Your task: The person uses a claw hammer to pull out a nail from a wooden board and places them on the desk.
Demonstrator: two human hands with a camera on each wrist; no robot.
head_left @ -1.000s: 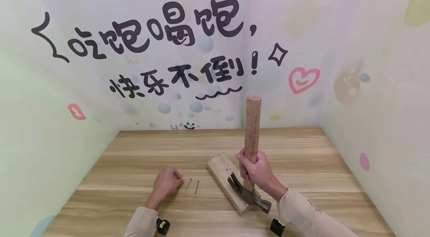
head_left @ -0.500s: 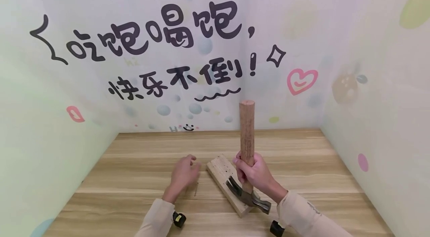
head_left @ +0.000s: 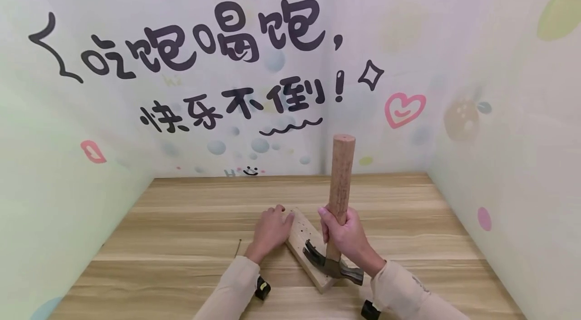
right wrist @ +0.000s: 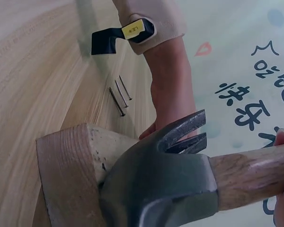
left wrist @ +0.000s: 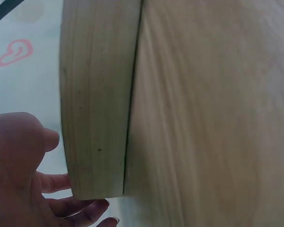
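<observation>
A pale wooden block (head_left: 303,239) with small dark holes in its top lies slantwise on the table. My left hand (head_left: 271,230) is at its far-left end; in the left wrist view the fingers (left wrist: 87,213) reach round that end, while the thumb stays beside the edge. My right hand (head_left: 347,234) grips a claw hammer (head_left: 342,179) low on its wooden handle, which points up. The hammer's steel head is over the block's near part; whether it touches the wood I cannot tell. Three nails (right wrist: 118,97) lie side by side on the table near the block.
The wood-grain table (head_left: 181,219) is enclosed by pale printed walls (head_left: 295,158) at the back and both sides. Small black devices (head_left: 262,288) are worn at both wrists.
My left hand has moved right, from beside the nails to the far end of the wooden block. The right hand still holds the hammer in nearly the same place.
</observation>
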